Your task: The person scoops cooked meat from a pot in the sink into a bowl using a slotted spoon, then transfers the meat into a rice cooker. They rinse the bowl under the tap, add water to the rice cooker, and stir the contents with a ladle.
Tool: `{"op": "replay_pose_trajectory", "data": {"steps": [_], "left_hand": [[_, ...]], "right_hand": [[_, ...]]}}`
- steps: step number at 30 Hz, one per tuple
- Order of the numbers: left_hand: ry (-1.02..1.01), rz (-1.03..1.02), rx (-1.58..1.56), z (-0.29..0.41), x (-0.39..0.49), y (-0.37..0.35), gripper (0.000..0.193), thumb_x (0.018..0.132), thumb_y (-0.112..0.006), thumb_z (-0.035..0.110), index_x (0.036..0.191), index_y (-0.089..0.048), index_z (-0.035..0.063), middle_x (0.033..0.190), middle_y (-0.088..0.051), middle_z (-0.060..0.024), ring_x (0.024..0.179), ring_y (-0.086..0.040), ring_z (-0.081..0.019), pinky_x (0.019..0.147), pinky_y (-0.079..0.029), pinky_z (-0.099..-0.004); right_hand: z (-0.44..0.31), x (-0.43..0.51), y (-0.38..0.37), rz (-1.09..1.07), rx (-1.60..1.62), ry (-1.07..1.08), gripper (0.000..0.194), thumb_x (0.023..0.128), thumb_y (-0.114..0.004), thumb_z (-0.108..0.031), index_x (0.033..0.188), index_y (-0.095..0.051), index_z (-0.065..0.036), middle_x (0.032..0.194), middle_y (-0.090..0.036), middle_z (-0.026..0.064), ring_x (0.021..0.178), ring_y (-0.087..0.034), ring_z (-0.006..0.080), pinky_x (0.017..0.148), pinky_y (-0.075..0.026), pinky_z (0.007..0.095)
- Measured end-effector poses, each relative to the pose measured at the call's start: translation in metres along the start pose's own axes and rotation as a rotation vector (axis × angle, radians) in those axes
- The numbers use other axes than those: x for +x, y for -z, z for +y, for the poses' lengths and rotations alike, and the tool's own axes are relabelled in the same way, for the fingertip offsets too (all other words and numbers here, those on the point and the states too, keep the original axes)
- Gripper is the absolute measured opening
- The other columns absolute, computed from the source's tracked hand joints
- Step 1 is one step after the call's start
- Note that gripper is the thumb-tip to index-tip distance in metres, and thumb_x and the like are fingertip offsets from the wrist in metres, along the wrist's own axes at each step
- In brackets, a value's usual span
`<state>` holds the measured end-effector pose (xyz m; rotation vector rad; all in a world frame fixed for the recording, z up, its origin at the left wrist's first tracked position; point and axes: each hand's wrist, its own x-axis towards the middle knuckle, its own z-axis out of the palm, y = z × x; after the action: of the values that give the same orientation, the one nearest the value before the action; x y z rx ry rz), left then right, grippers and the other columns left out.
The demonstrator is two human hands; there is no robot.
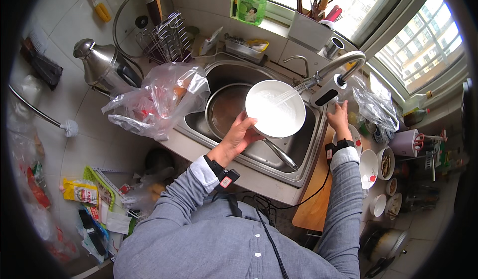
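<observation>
A white bowl (269, 118) is tilted over the stainless steel sink (257, 163), with my left hand (239, 135) gripping its near left rim. Water (285, 97) streams into it from the curved metal faucet (343, 60). My right hand (338, 118) is at the base of the faucet's white heater body (328, 90), fingers around a small handle that they mostly hide. Beneath the bowl, a metal pan (224, 111) with brownish liquid sits in the sink, partly hidden by the bowl. Its steel handle (281, 155) points toward me.
A plastic bag (160, 96) lies on the sink's left edge, beside a metal thermos jug (99, 64). Right of the sink are a wooden board (312, 208), a patterned bowl (369, 169) and several dishes. A utensil holder (310, 32) stands by the window.
</observation>
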<state>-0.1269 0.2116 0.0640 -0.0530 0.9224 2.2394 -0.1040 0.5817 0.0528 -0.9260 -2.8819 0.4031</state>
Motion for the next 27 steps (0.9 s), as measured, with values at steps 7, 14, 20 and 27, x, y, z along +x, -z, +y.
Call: {"op": "replay_pose_trajectory", "data": {"steps": [7, 14, 20, 27], "left_hand": [[0.009, -0.006, 0.007, 0.0011, -0.0013, 0.0015, 0.063, 0.079, -0.062, 0.021, 0.134, -0.033, 0.0141, 0.122, -0.047, -0.0084, 0.107, -0.054, -0.0246, 0.083, -0.051, -0.0443], [0.029, -0.009, 0.006, 0.0016, -0.0013, 0.0058, 0.063, 0.08, -0.061, 0.02, 0.135, -0.033, 0.0145, 0.126, -0.047, -0.008, 0.113, -0.051, -0.0255, 0.09, -0.048, -0.0492], [0.007, -0.018, -0.011, 0.0017, -0.0005, 0.007, 0.06, 0.08, -0.06, 0.019, 0.133, -0.032, 0.0148, 0.122, -0.047, -0.0097, 0.105, -0.055, -0.0254, 0.082, -0.053, -0.0446], [-0.001, -0.02, -0.009, 0.0027, -0.0004, 0.0084, 0.059, 0.08, -0.061, 0.019, 0.133, -0.033, 0.0147, 0.122, -0.046, -0.0094, 0.107, -0.054, -0.0251, 0.082, -0.053, -0.0446]], "right_hand": [[-0.0022, -0.0014, 0.003, -0.026, -0.002, -0.023, 0.061, 0.073, -0.065, -0.027, 0.127, -0.052, -0.002, 0.15, -0.01, 0.0248, 0.137, -0.023, 0.0343, 0.109, -0.027, 0.0367], [-0.0035, -0.0033, 0.0057, -0.02, 0.001, -0.02, 0.056, 0.072, -0.065, -0.027, 0.121, -0.057, -0.002, 0.149, -0.012, 0.0258, 0.136, -0.025, 0.0344, 0.108, -0.028, 0.0358], [-0.0043, -0.0037, 0.0067, -0.021, -0.007, -0.017, 0.054, 0.071, -0.066, -0.028, 0.118, -0.059, -0.002, 0.148, -0.013, 0.0266, 0.135, -0.027, 0.0342, 0.108, -0.029, 0.0357], [-0.0038, -0.0035, 0.0082, -0.034, -0.02, -0.017, 0.054, 0.07, -0.066, -0.028, 0.117, -0.06, -0.003, 0.148, -0.013, 0.0267, 0.135, -0.028, 0.0336, 0.107, -0.03, 0.0361]]}}
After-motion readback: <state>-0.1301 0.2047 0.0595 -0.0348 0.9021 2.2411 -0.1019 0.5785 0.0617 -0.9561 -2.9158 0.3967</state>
